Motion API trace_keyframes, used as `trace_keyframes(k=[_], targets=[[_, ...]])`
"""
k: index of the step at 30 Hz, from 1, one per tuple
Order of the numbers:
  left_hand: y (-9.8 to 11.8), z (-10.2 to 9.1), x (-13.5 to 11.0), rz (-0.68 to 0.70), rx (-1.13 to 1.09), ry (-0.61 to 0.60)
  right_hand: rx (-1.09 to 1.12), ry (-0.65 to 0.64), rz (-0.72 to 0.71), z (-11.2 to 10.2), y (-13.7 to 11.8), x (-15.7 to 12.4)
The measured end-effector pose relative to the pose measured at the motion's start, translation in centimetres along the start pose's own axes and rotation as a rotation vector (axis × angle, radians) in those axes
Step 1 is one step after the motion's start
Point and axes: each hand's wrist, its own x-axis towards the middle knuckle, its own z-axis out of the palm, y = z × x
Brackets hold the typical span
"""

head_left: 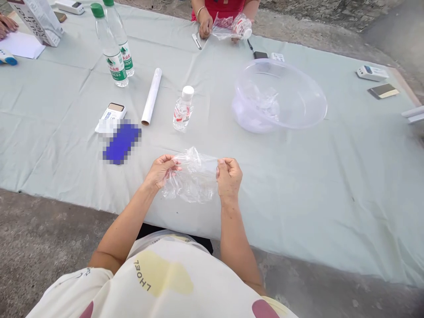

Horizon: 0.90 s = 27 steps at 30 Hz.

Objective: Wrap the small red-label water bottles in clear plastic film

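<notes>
A crumpled sheet of clear plastic film [195, 179] is stretched between my two hands above the table's near edge. My left hand [162, 170] pinches its left side, fingers closed on it. On the other side my right hand [229, 179] grips the film's upper right edge between thumb and curled fingers. Just beyond the film stands a small water bottle [183, 110] with a white cap, upright and apart from both hands. A white roll [152, 96] with a cardboard core lies to the left of that bottle.
A clear plastic basin [318, 106] with crumpled film inside sits tilted to the right. Two tall green-capped bottles [114, 66] stand back left, near a white device [111, 117] and a blurred blue item [122, 143]. Across the table, a person's hands [206, 24] hold a film-wrapped bottle [242, 26].
</notes>
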Motion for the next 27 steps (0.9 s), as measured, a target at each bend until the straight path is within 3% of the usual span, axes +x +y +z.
trace_keyframes(k=[6, 11, 14, 16, 18, 21, 22, 24, 27], targets=[[0.1, -1.2, 0.1, 0.032, 0.047, 0.078, 0.006, 0.032, 0.075, -1.2, 1.5, 1.1], [0.5, -3.7, 1.4, 0.188, 0.036, 0.365, -0.139, 0.182, 0.132, -2.4, 3.9, 2.0], [2.2, -4.7, 1.1, 0.432, 0.069, 0.584, -0.219, 0.223, 0.157, -3.5, 4.2, 2.3], [2.8, -3.8, 0.4, 0.667, 0.195, 0.622, -0.251, 0.175, 0.167, -3.7, 4.0, 2.2], [2.4, -1.6, -0.3, 0.839, 0.429, 0.446, -0.265, 0.129, 0.187, -3.5, 3.8, 2.1], [0.1, 2.2, 0.2, 0.939, 0.958, -0.013, -0.282, 0.078, 0.216, -3.2, 3.6, 2.0], [-0.9, 3.2, 0.8, 0.951, 1.151, -0.112, -0.306, 0.057, 0.221, -3.5, 3.5, 2.1], [-2.6, 4.3, 2.4, 0.953, 1.462, -0.153, -0.405, 0.017, 0.221, -4.5, 3.4, 2.3], [-4.3, 4.1, 4.6, 0.947, 1.575, -0.118, -0.595, 0.089, 0.164, -6.3, 2.7, 2.6]])
